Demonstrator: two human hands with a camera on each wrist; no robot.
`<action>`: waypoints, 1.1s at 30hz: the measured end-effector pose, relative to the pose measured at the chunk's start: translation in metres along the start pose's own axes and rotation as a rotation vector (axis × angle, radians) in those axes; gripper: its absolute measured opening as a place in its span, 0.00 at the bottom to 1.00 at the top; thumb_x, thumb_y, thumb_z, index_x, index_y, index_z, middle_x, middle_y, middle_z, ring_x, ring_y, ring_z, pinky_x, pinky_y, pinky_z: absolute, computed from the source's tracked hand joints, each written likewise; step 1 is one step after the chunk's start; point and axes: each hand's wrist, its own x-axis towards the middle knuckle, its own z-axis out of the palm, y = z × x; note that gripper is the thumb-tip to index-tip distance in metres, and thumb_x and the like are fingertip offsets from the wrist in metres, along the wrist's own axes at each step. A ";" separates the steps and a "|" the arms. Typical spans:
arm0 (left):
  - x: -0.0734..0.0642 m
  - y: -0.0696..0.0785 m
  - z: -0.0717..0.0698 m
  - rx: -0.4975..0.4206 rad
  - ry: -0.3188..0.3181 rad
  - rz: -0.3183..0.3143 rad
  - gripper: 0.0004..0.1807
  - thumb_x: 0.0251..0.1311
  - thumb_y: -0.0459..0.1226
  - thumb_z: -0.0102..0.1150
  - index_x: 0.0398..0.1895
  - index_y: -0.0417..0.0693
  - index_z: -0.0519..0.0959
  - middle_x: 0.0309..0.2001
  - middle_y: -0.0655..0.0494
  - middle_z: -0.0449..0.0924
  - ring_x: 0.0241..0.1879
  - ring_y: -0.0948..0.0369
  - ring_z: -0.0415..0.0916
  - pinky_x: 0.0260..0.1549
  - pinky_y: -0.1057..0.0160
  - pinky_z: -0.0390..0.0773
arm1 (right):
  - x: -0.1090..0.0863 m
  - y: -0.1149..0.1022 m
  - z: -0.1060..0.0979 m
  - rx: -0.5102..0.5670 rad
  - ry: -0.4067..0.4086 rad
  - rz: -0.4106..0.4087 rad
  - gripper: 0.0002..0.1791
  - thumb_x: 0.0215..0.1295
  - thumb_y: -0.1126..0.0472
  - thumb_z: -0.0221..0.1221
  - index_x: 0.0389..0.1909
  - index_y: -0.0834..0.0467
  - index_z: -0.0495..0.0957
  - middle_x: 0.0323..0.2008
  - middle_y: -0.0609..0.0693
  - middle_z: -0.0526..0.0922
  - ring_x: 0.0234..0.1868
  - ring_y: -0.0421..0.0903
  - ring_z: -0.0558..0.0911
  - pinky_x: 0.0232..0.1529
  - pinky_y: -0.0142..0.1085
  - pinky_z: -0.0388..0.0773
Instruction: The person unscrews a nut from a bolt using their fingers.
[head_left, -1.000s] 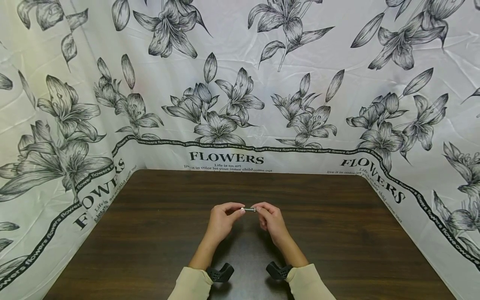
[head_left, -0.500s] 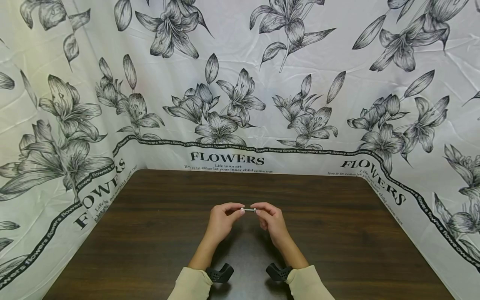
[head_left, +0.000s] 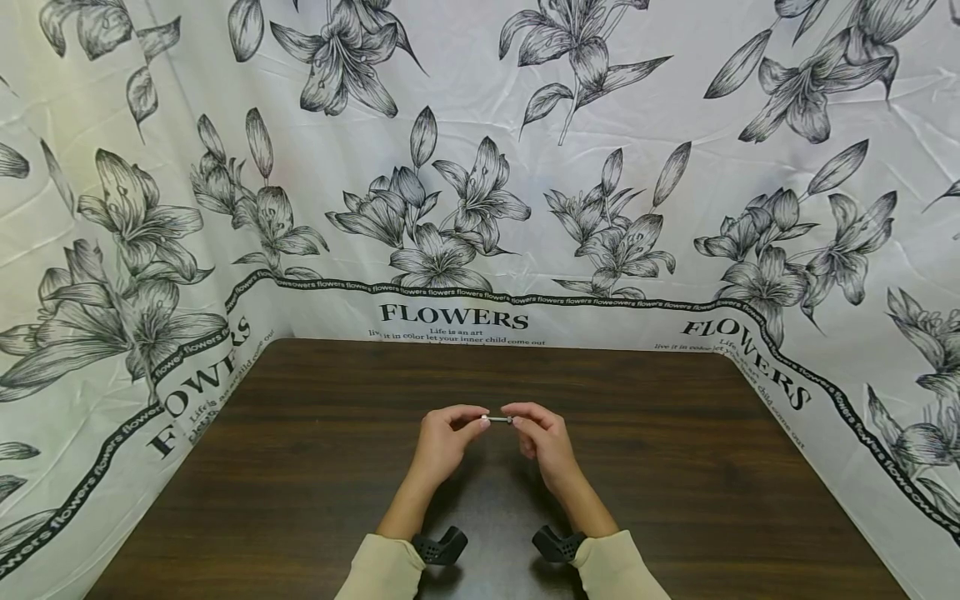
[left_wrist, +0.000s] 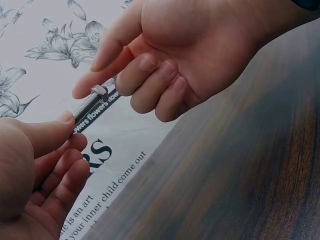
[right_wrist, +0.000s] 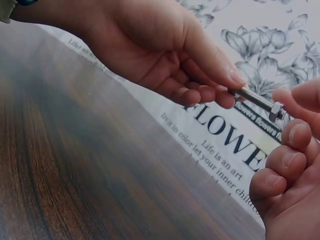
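My left hand (head_left: 442,446) pinched the bolt (right_wrist: 255,98); whether my right hand (head_left: 547,446) gripped the nut (right_wrist: 275,111), I could not tell.

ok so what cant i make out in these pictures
- Left wrist view: the end of the bolt in the left hand, covered by that hand.
- Head view: the bolt's thread, too small.
- Right wrist view: part of the right hand, cut off by the picture's edge.
- Head view: the rest of the sleeves and the table's near edge, cut off at the bottom.
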 end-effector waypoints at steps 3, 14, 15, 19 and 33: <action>0.000 0.001 0.000 0.001 -0.001 0.004 0.08 0.55 0.31 0.69 0.38 0.38 0.86 0.29 0.58 0.84 0.26 0.63 0.77 0.26 0.66 0.78 | 0.000 -0.002 0.000 -0.021 0.014 0.035 0.14 0.72 0.67 0.51 0.46 0.76 0.76 0.13 0.51 0.61 0.13 0.41 0.60 0.15 0.31 0.59; 0.000 0.000 0.001 -0.022 -0.001 0.004 0.06 0.54 0.30 0.69 0.36 0.46 0.87 0.31 0.57 0.85 0.28 0.63 0.78 0.27 0.66 0.79 | -0.003 -0.029 0.011 -0.146 0.056 0.257 0.20 0.75 0.63 0.50 0.33 0.80 0.73 0.11 0.47 0.61 0.10 0.36 0.59 0.14 0.28 0.56; 0.000 0.000 0.001 -0.019 -0.001 0.006 0.06 0.54 0.30 0.69 0.36 0.46 0.87 0.31 0.57 0.85 0.27 0.63 0.78 0.27 0.66 0.79 | -0.002 -0.024 0.009 -0.145 0.061 0.269 0.20 0.75 0.62 0.50 0.34 0.79 0.74 0.11 0.46 0.61 0.10 0.35 0.58 0.14 0.28 0.55; 0.000 -0.001 0.001 -0.009 -0.001 0.014 0.06 0.54 0.29 0.69 0.35 0.46 0.87 0.31 0.57 0.85 0.27 0.62 0.78 0.27 0.66 0.79 | 0.000 -0.005 0.003 -0.154 0.083 0.283 0.21 0.74 0.58 0.53 0.29 0.75 0.76 0.10 0.44 0.59 0.10 0.37 0.55 0.13 0.29 0.52; 0.000 -0.001 0.000 0.014 0.005 0.013 0.07 0.54 0.30 0.70 0.36 0.46 0.87 0.31 0.58 0.85 0.28 0.62 0.77 0.27 0.66 0.78 | -0.001 0.000 0.001 -0.115 0.081 0.235 0.18 0.70 0.58 0.58 0.33 0.73 0.76 0.11 0.45 0.61 0.11 0.37 0.56 0.13 0.28 0.53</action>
